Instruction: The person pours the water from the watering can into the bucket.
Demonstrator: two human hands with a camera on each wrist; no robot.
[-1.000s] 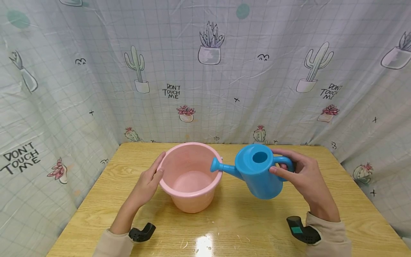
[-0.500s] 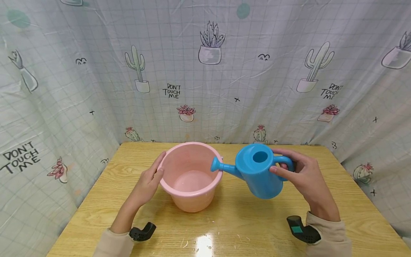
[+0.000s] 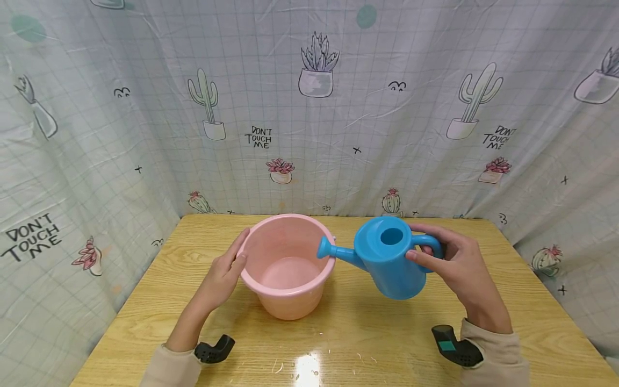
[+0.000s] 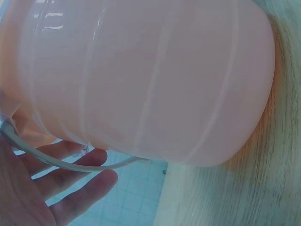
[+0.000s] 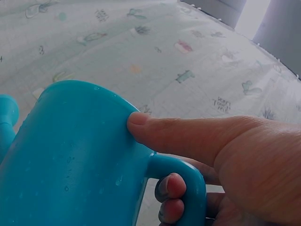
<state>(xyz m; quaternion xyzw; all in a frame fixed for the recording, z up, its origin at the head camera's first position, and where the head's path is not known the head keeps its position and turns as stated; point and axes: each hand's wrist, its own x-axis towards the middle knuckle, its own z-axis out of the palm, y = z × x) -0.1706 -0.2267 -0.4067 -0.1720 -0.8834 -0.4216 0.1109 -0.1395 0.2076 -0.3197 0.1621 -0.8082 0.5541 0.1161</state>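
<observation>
A pink bucket (image 3: 287,269) stands on the wooden table (image 3: 348,344); it fills the left wrist view as a pink bucket (image 4: 150,80) with its thin wire handle (image 4: 70,162) hanging at the side. My left hand (image 3: 223,273) rests flat against the bucket's left wall, fingers straight. My right hand (image 3: 454,264) grips the handle of a blue watering can (image 3: 387,263), thumb pressed on the body. The can is tilted, its spout (image 3: 329,250) over the bucket's right rim. In the right wrist view the blue watering can (image 5: 70,160) is close, with my fingers curled round its handle.
A plastic curtain (image 3: 309,107) printed with cacti and "DON'T TOUCH ME" closes off the table at the back and both sides. A glare spot and small droplets lie on the table near the front edge (image 3: 307,368).
</observation>
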